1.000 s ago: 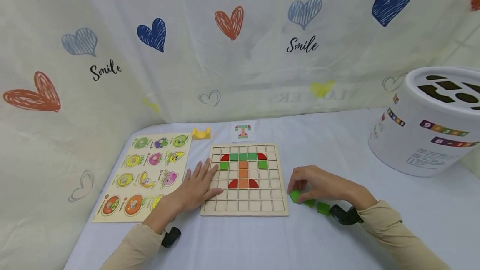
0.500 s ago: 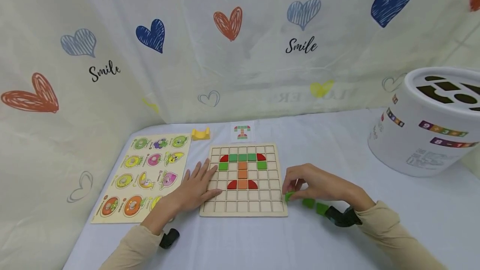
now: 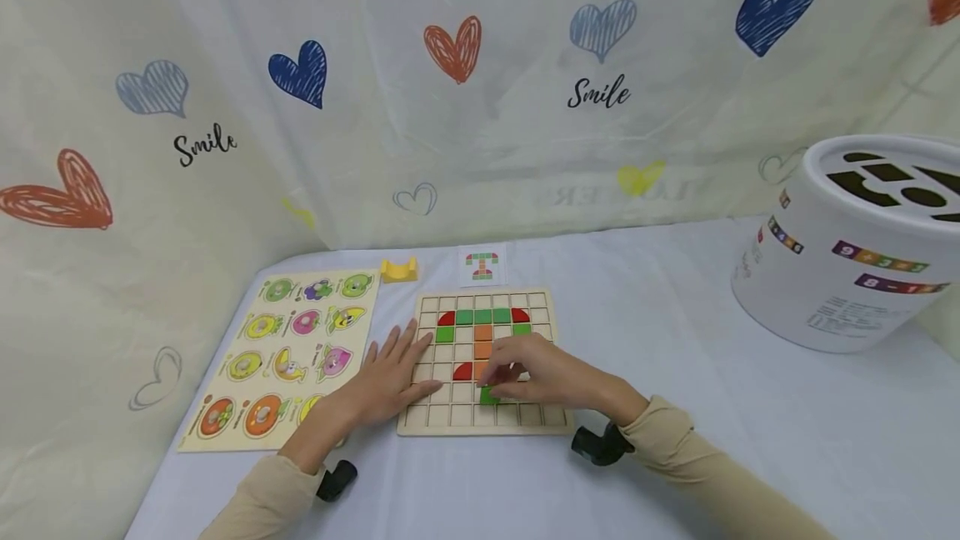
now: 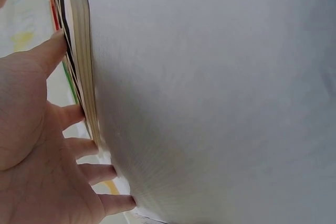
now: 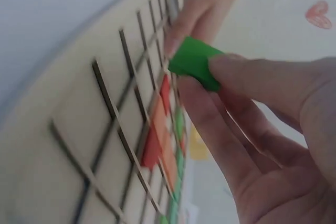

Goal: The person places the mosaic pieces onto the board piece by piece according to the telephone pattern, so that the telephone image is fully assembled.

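A wooden grid board [image 3: 442,417] lies on the white cloth, with red, green and orange tiles set in its cells in a T-like pattern. My right hand [image 3: 536,369] is over the board's lower middle, its thumb and fingers pinching a green square tile [image 5: 195,62]. In the head view that tile shows just below the lowest orange tile [image 3: 481,370], and the hand hides the red tile to its right. My left hand [image 3: 390,373] rests with straight, spread fingers along the board's left edge; in the left wrist view its thumb and fingertips [image 4: 73,115] lie at that edge.
A fruit puzzle board [image 3: 232,407] lies left of the grid board. Behind it stand a yellow block [image 3: 399,271] and a small pattern card [image 3: 482,267]. A large white tub [image 3: 832,290] with shaped holes in its lid stands at the right.
My right hand has carried the green tile left from the cloth beside the board to over the board's lower middle. The left hand stays in place.
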`<action>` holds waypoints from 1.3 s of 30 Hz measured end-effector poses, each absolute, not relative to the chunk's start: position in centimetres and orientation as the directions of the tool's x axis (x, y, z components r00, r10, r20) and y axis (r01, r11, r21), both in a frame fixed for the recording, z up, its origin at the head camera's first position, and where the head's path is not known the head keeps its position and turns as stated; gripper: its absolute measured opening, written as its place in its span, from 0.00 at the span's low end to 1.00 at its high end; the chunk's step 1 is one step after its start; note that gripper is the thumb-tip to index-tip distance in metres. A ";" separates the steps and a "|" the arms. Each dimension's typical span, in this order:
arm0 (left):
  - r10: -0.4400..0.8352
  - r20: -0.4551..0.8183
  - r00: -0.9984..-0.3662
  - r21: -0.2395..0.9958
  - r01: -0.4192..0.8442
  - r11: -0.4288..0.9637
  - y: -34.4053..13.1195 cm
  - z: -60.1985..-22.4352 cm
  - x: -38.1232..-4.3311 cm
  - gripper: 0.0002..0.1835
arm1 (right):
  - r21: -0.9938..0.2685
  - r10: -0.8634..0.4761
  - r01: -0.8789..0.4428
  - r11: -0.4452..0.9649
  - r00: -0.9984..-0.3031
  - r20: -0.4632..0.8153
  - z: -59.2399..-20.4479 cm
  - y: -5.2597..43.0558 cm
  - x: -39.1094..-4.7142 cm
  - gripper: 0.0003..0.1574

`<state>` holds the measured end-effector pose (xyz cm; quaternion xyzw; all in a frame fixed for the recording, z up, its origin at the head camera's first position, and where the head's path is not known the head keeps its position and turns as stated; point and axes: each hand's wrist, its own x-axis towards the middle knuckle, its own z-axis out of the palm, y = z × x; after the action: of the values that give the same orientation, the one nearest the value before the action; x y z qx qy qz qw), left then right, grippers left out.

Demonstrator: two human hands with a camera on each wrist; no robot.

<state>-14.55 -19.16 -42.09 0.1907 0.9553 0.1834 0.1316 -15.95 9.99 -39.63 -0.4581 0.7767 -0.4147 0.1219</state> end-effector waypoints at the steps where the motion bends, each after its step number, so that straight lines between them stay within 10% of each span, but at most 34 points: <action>1: 0.412 -0.181 -0.893 0.400 0.316 0.860 -19.2 -42.1 -14.5 0.43 | -0.752 -0.805 -0.615 0.238 -0.558 0.202 -39.9 9.5 -15.9 0.08; 39: 0.405 -0.188 -0.895 0.386 0.312 0.868 -19.1 -42.1 -14.6 0.44 | -0.591 -0.787 -0.677 0.439 -0.607 0.109 -40.7 4.5 -16.2 0.09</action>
<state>-14.58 -19.14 -42.08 0.1874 0.9573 0.1757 0.1323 -16.22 4.51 -40.65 -0.4339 0.8434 -0.3033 0.0913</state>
